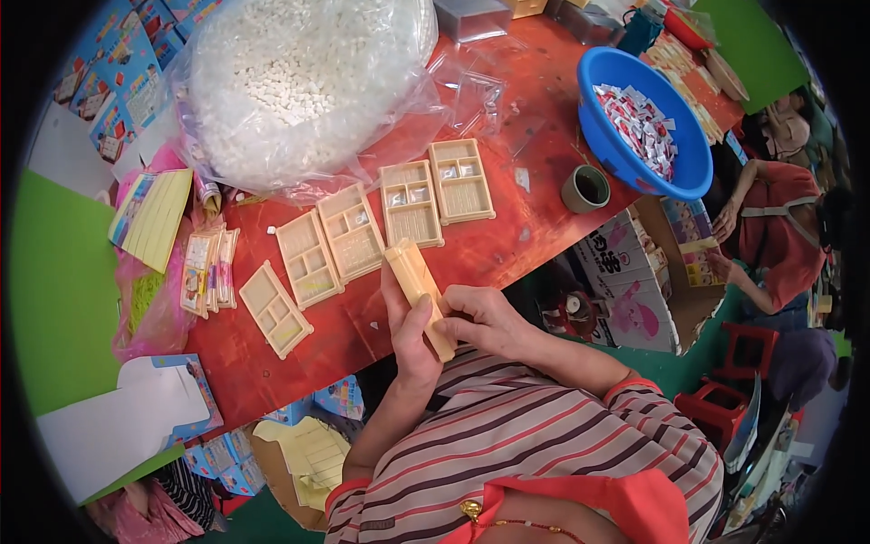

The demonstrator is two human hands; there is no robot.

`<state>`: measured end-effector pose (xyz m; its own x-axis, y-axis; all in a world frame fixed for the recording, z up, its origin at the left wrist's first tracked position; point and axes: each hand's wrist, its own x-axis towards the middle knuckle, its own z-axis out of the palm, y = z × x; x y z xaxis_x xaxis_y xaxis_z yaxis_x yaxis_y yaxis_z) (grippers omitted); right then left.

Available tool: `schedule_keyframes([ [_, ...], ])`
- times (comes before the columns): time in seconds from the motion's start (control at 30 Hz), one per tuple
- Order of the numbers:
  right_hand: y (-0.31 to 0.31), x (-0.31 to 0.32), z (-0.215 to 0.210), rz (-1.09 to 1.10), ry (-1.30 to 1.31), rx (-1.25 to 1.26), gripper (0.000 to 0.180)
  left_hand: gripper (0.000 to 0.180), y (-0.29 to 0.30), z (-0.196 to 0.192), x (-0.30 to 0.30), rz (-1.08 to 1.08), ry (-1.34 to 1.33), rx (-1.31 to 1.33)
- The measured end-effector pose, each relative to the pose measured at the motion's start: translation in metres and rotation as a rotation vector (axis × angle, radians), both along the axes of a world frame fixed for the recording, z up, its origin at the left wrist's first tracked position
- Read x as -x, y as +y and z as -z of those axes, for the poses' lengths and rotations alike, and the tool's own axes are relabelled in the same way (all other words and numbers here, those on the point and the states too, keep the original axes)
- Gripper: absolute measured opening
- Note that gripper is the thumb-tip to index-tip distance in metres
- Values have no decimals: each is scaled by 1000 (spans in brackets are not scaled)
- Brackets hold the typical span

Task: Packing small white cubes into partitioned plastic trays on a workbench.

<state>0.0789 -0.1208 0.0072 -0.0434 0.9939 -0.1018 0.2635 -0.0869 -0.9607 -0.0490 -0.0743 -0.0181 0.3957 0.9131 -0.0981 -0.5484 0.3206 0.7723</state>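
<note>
Close to my body, above the table's near edge, both hands hold a narrow beige plastic box (420,288), tilted and seen mostly from its edge. My left hand (410,337) wraps its left side, with the thumb across it. The fingers of my right hand (485,319) press on its lower right side. Past my hands lies a slanting row of beige compartment trays: the left one (265,306), a tray with small yellowish bits (299,238), and trays with small clear pieces, such as the far right one (461,168). What the held box contains is hidden.
A big clear bag of small white pieces (299,95) covers the far left of the red table (507,231). A blue basin (589,68) of small packets and a dark cup (584,190) stand right. Printed packs (207,272) lie left. Another person (779,227) sits right, beside an open carton (693,313).
</note>
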Motion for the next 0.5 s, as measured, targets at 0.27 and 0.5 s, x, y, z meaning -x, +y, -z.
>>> schedule_keyframes([
  [0.27, -6, -13, 15, 71, 604, 190, 10, 67, -3, 1, 3, 37, -62, 107],
  [0.5, -23, -52, -20, 168, -529, -129, 11, 59, 7, 17, 18, 1, -71, 183],
])
